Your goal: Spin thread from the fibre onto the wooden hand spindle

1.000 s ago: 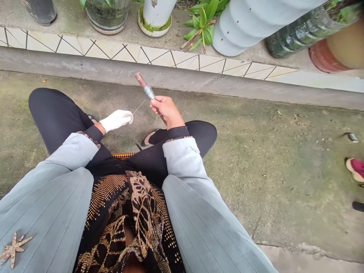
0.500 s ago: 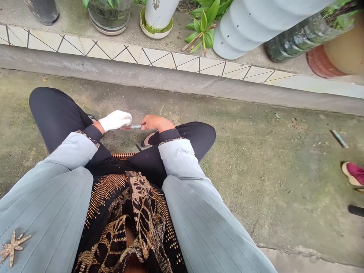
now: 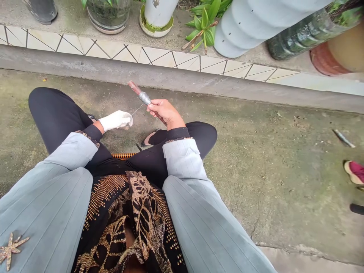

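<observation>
My right hand point(image 3: 164, 110) is bare and closed round the lower end of a reddish-brown stick point(image 3: 134, 87) that points up and to the left. A band of silvery thread point(image 3: 144, 98) is wound round the stick just above my fingers. A thin strand point(image 3: 137, 110) runs from that winding down to my left hand point(image 3: 116, 120), which wears a white glove and pinches the strand at its fingertips. Both hands are held above my black-trousered knees, over the mossy concrete ground point(image 3: 270, 159).
A raised kerb with diamond-patterned tiles point(image 3: 170, 58) runs across the far side. On it stand plant pots point(image 3: 108, 15), a white perforated pipe point(image 3: 256, 22) and a green plant point(image 3: 203, 26). A red shoe point(image 3: 354, 170) and a small stick point(image 3: 342, 138) lie at the right.
My right hand lowered the stick level beside the gloved hand, then raised it again up and to the right, drawing the strand out. My left hand has stayed in place.
</observation>
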`<state>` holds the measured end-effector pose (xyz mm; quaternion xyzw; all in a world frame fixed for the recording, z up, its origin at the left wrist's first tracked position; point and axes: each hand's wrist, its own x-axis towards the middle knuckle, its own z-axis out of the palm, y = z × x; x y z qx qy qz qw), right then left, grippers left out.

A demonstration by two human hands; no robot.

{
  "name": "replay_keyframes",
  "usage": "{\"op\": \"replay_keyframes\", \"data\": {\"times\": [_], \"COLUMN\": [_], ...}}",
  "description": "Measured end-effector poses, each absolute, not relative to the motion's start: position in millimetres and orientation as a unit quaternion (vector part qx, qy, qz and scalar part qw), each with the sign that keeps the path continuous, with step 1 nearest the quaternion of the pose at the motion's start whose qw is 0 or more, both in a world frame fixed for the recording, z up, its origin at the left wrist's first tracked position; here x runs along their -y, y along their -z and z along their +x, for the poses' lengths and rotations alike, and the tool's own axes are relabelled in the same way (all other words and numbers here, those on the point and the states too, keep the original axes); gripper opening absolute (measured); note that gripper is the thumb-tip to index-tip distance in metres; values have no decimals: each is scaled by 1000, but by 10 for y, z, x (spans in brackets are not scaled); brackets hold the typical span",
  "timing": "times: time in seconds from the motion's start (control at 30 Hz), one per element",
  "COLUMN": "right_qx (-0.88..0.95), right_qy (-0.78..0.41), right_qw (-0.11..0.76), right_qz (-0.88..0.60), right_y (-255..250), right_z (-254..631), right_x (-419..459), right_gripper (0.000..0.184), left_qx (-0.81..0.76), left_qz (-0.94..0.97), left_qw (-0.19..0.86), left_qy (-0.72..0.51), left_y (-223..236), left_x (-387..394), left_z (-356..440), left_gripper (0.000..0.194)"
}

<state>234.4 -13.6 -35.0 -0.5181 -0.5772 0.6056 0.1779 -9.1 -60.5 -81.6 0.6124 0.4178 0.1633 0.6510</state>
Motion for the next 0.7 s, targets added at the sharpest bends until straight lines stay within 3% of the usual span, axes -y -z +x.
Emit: {"op": "replay_keyframes", "data": {"times": [0.13, 0.37, 0.53, 0.7], "right_qx": [634, 746, 705, 669], "right_qy": [-508, -338, -474, -588], "right_qw": [68, -100, -261, -261], "right_qz": [-579, -565, -459, -373], "right_y": [490, 610, 568, 455], "right_z": [2260, 2078, 2085, 2188], "right_x": [89, 109, 190, 194], "right_gripper": [15, 23, 15, 9], "left_qx": [-401, -389, -398, -386], "left_qz": [622, 691, 717, 726], "left_qw": [650, 591, 563, 559], "left_qy": [-172, -150, -100, -109], "left_y": [798, 634, 546, 509], "left_x": [605, 634, 636, 586], "left_z": [-58, -38, -58, -96], "left_gripper": [30, 25, 24, 23]}}
